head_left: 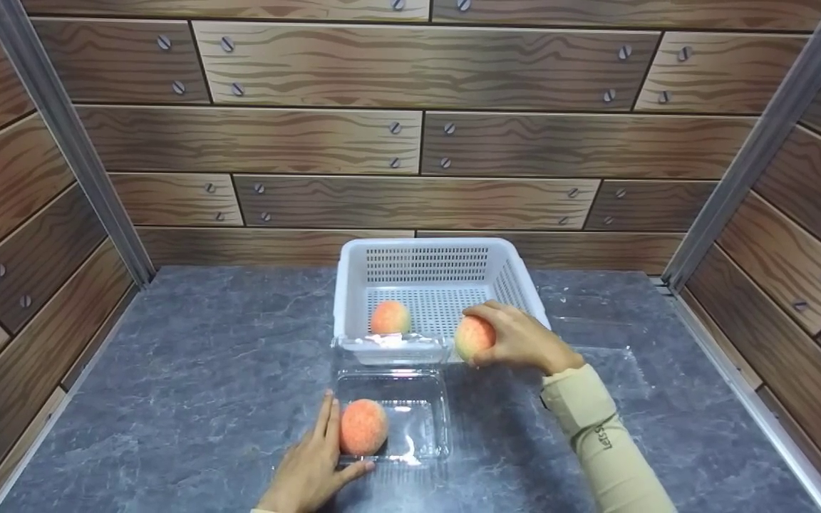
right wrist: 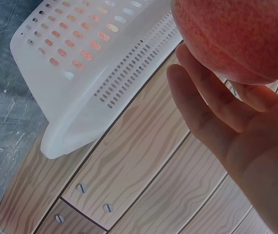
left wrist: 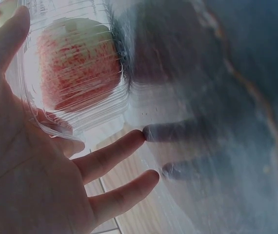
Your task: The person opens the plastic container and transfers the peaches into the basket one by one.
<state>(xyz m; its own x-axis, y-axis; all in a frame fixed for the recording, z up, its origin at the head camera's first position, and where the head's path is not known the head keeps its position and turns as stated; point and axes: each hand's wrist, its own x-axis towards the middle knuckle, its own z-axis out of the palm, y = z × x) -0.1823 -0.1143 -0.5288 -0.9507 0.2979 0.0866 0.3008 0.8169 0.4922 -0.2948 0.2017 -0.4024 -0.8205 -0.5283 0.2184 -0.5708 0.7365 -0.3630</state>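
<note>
My right hand (head_left: 521,338) grips a red-and-yellow peach (head_left: 475,338) above the near right part of the white basket (head_left: 524,292). In the right wrist view, the fingers curl under that peach (right wrist: 241,39). Inside the basket sits another peach (head_left: 390,318). On the table in front, a clear plastic clamshell box (head_left: 417,420) stands with its lid raised toward the basket. One peach (head_left: 363,427) lies in its left side. My left hand (head_left: 311,456) rests with fairly straight fingers against the box's left side and near corner; the left wrist view shows this peach (left wrist: 78,63) through the ribbed wall.
More clear plastic (head_left: 610,363), hard to make out, lies on the grey marbled table (head_left: 204,370) right of the basket. Wood-patterned panels (head_left: 410,142) close off the back and both sides, with metal posts (head_left: 68,128) at the corners.
</note>
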